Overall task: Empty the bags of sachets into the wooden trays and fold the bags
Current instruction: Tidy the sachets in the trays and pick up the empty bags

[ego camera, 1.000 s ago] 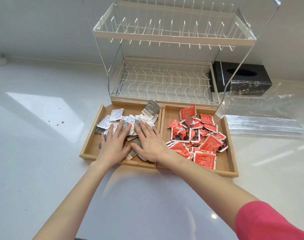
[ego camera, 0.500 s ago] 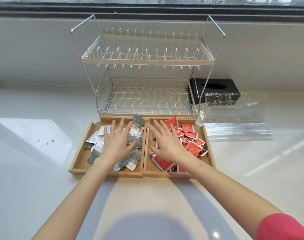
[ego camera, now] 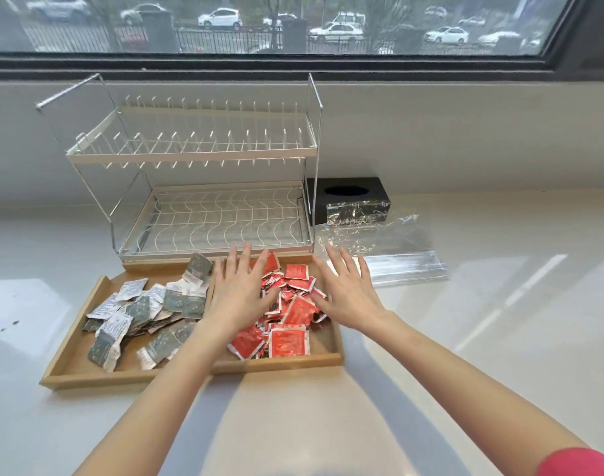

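Two wooden trays stand side by side on the white counter. The left tray [ego camera: 70, 341] holds several grey and white sachets [ego camera: 146, 310]. The right tray [ego camera: 328, 341] holds a pile of red sachets [ego camera: 290, 324]. My left hand [ego camera: 240, 297] lies flat with spread fingers over the left side of the red pile, across the divide between the trays. My right hand [ego camera: 350, 293] is flat and spread over the right edge of the red pile. Neither hand grips anything. The clear folded bags [ego camera: 396, 266] lie on the counter to the right of the trays.
A white two-tier wire dish rack [ego camera: 204, 187] stands directly behind the trays. A black tissue box [ego camera: 352, 201] sits to its right against the wall, behind the bags. A window runs along the top. Bare counter stretches left, right and in front.
Both hands have shifted right, from the grey sachets to the red pile. The camera has tilted up, so the window now shows.
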Available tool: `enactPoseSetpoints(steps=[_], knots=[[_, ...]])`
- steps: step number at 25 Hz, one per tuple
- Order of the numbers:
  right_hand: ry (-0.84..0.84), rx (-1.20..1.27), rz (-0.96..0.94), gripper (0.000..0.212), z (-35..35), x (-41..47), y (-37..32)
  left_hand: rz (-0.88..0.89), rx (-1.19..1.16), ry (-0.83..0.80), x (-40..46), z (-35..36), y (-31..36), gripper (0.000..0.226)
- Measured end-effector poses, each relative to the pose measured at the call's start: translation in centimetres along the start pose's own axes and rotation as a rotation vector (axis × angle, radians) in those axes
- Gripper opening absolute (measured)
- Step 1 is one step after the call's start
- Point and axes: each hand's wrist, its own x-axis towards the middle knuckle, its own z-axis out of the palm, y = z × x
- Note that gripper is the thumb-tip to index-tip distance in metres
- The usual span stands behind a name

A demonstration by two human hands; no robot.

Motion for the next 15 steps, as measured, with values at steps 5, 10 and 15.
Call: enactPoseSetpoints(steps=[5,10,15], knots=[[-0.01,-0.021,0.05,0.068,-0.9,-2.0,6.5,0.037,-0.035,-0.008,1.3,1.4,6.6,0.069],[-0.027,-0.036,0.074,0.067,-1.1,-3.2,12.4,0.071,-0.048,-0.006,2.7,3.1,12.2,0.069],[-0.068,-0.077,0.08,0.07,-1.0,-3.0,17.7,0.074,-0.028,-0.042,4.5,5.4,16.3,0.07]])
